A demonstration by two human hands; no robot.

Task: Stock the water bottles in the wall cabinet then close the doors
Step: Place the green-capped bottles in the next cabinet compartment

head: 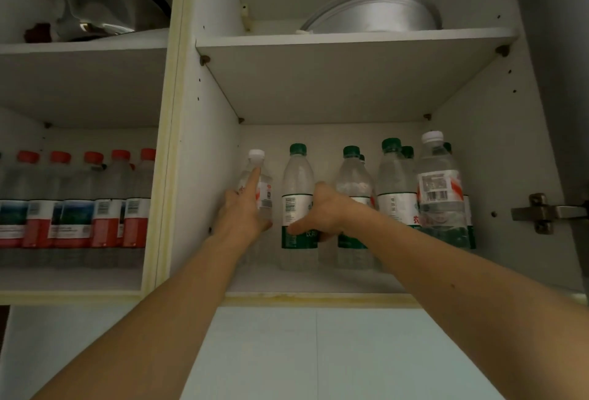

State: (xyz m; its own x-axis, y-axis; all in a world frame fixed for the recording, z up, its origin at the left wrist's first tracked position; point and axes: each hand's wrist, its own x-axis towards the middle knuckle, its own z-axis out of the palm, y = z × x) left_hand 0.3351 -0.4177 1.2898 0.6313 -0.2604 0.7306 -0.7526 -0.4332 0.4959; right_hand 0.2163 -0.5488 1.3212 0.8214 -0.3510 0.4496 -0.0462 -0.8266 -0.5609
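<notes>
The white-capped water bottle (262,183) is standing upright on the lower shelf (255,283) of the right cabinet compartment, at the far left, close to the side wall. The left hand (243,208) is grasping it, index finger lying up along its neck. Just beside it, a green-capped water bottle (298,189) is standing upright; the right hand (322,211) is grasping it, thumb across the green label, fingers reaching behind and hidden. Further right, more green-capped bottles (392,183) are standing in a row, and a larger white-capped bottle (438,189) is sitting nearest the right wall. A metal basin (376,14) is lying tilted on the upper shelf (350,38). A door hinge (541,212) is showing on the right wall. In the left compartment, red-capped bottles (95,202) are lining the lower shelf, with a steel pot (105,8) above them.
</notes>
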